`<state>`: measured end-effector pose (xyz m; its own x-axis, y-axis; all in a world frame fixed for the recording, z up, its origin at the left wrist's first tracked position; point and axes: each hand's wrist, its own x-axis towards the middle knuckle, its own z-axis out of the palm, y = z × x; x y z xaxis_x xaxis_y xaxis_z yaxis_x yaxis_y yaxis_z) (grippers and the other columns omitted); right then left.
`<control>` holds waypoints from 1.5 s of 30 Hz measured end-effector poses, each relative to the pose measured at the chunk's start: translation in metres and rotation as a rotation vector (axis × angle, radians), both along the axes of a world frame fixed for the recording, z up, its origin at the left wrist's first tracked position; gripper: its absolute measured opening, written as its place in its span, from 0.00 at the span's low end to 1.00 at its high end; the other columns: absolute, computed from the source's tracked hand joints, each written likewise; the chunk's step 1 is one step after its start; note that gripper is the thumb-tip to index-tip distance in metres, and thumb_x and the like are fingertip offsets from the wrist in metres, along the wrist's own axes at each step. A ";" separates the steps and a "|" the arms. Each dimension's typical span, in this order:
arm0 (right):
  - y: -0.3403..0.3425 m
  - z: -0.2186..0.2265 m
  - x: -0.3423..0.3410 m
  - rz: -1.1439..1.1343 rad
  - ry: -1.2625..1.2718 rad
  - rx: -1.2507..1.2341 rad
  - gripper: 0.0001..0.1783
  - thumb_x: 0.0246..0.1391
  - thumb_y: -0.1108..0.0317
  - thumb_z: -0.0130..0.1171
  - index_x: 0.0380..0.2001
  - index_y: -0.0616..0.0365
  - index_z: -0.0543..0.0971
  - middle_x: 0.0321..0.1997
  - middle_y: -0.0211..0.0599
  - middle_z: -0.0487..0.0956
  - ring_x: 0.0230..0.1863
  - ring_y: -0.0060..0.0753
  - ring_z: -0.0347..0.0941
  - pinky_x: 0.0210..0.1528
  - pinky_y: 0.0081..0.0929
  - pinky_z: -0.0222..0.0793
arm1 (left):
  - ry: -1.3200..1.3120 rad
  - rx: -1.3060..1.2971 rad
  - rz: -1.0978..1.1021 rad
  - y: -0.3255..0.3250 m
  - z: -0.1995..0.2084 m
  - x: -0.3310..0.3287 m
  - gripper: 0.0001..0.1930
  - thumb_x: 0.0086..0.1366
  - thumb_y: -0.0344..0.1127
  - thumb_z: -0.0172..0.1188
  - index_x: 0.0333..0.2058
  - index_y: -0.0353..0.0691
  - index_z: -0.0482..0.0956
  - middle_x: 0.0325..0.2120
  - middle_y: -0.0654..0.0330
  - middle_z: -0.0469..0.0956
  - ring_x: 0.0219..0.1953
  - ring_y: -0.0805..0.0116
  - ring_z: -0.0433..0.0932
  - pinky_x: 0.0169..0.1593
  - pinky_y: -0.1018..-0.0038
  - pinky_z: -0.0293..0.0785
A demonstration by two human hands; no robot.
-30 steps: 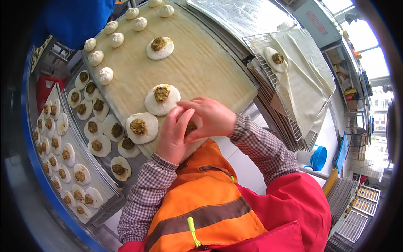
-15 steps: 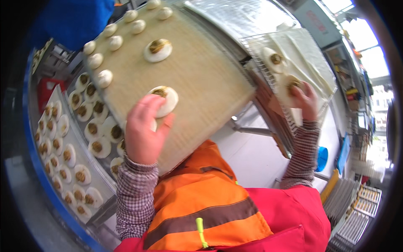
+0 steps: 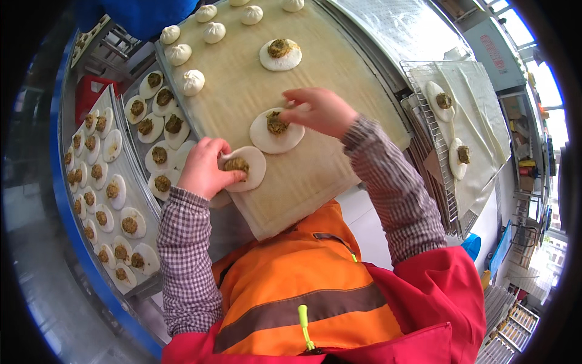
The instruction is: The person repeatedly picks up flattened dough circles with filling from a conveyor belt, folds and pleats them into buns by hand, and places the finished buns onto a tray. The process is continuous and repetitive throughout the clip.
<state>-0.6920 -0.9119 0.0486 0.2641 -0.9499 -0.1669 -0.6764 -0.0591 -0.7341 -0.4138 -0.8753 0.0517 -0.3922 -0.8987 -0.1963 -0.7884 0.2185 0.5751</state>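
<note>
My left hand (image 3: 204, 168) is closed on the near edge of a round dough wrapper (image 3: 256, 176) with a brown-green filling, thumb against the filling. Part of another pale dough piece shows beneath that hand. My right hand (image 3: 327, 113) is over a second filled wrapper (image 3: 276, 144), which lies flat on the lined tray (image 3: 327, 176). Its thumb and forefinger are apart, the thumb close to the filling; whether it touches is unclear. Farther up the tray lies a third filled wrapper (image 3: 280, 62). Several pleated buns (image 3: 193, 82) sit along the tray's far left.
On the left, trays hold many filled wrappers (image 3: 130, 224). To the right, a wire rack (image 3: 451, 206) with a pale cloth bears two filled wrappers (image 3: 459, 167). A blue-clad person (image 3: 148, 18) stands at the upper left. A metal surface (image 3: 388, 27) lies beyond the tray.
My right hand has left a filled wrapper on the rack and come back over the tray. My left hand has let go of one wrapper and now grips another, nearer one. The view has shifted.
</note>
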 end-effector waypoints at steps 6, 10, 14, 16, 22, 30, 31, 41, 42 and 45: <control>-0.022 0.012 0.011 0.255 0.325 0.054 0.30 0.34 0.44 0.69 0.34 0.57 0.80 0.33 0.44 0.80 0.39 0.44 0.77 0.41 0.36 0.73 | 0.091 -0.102 -0.054 0.022 -0.002 -0.011 0.26 0.39 0.32 0.72 0.37 0.39 0.68 0.29 0.53 0.72 0.35 0.50 0.72 0.39 0.61 0.71; 0.011 0.010 0.027 0.197 0.140 -0.206 0.20 0.36 0.61 0.66 0.34 0.56 0.74 0.26 0.45 0.78 0.31 0.49 0.76 0.35 0.41 0.72 | 0.101 -0.092 -0.054 0.032 -0.002 -0.005 0.24 0.42 0.28 0.68 0.40 0.36 0.69 0.35 0.52 0.73 0.39 0.51 0.73 0.43 0.64 0.73; 0.037 0.011 0.013 0.036 -0.247 -0.201 0.24 0.39 0.66 0.67 0.44 0.55 0.73 0.34 0.37 0.76 0.36 0.37 0.75 0.37 0.33 0.73 | 0.716 0.527 0.284 0.031 0.014 -0.006 0.24 0.49 0.27 0.65 0.45 0.36 0.67 0.41 0.55 0.74 0.44 0.62 0.75 0.47 0.69 0.75; 0.048 0.020 -0.023 -0.135 -0.434 -0.132 0.26 0.41 0.65 0.68 0.45 0.55 0.73 0.35 0.36 0.76 0.38 0.33 0.75 0.40 0.30 0.74 | 0.953 0.605 0.260 0.018 0.024 -0.028 0.26 0.54 0.27 0.63 0.51 0.34 0.65 0.46 0.55 0.73 0.47 0.65 0.75 0.49 0.69 0.75; 0.089 0.067 -0.235 -0.593 -1.025 -0.236 0.28 0.48 0.73 0.65 0.53 0.62 0.69 0.49 0.43 0.75 0.47 0.35 0.75 0.51 0.32 0.76 | 1.050 1.043 -0.110 -0.021 0.035 -0.207 0.29 0.58 0.29 0.61 0.58 0.33 0.61 0.49 0.55 0.72 0.50 0.64 0.74 0.52 0.66 0.75; 0.097 0.032 -0.404 -0.911 -0.902 -0.088 0.23 0.51 0.70 0.64 0.50 0.61 0.72 0.48 0.39 0.76 0.46 0.32 0.76 0.47 0.29 0.77 | 0.722 1.120 -0.511 -0.032 0.028 -0.406 0.27 0.59 0.36 0.65 0.54 0.32 0.68 0.44 0.55 0.77 0.46 0.69 0.77 0.48 0.73 0.76; 0.099 0.027 -0.409 -0.958 -0.575 -0.096 0.23 0.51 0.68 0.64 0.50 0.60 0.73 0.48 0.39 0.76 0.47 0.32 0.76 0.47 0.29 0.76 | 0.659 0.946 -0.552 -0.032 0.024 -0.413 0.28 0.58 0.37 0.66 0.54 0.31 0.68 0.44 0.54 0.77 0.46 0.68 0.78 0.48 0.73 0.76; 0.069 0.079 -0.287 -0.435 0.034 -0.452 0.16 0.51 0.71 0.61 0.44 0.59 0.79 0.39 0.39 0.81 0.40 0.29 0.78 0.44 0.26 0.75 | 0.636 -0.439 -0.472 -0.022 0.015 -0.349 0.17 0.55 0.32 0.64 0.44 0.34 0.76 0.42 0.48 0.75 0.44 0.52 0.75 0.49 0.66 0.73; 0.050 0.082 -0.260 -0.360 0.003 -0.402 0.15 0.51 0.70 0.61 0.44 0.59 0.79 0.39 0.40 0.81 0.39 0.31 0.79 0.44 0.27 0.75 | 0.575 -0.409 -0.402 -0.035 0.015 -0.318 0.15 0.56 0.32 0.63 0.42 0.34 0.77 0.40 0.49 0.76 0.41 0.54 0.76 0.46 0.68 0.74; -0.028 0.072 -0.166 0.004 0.008 -0.412 0.17 0.53 0.68 0.60 0.45 0.64 0.77 0.41 0.41 0.81 0.41 0.28 0.78 0.44 0.26 0.74 | 0.459 -0.256 -0.070 -0.054 0.020 -0.223 0.10 0.59 0.32 0.61 0.37 0.33 0.78 0.30 0.55 0.78 0.30 0.66 0.77 0.35 0.75 0.74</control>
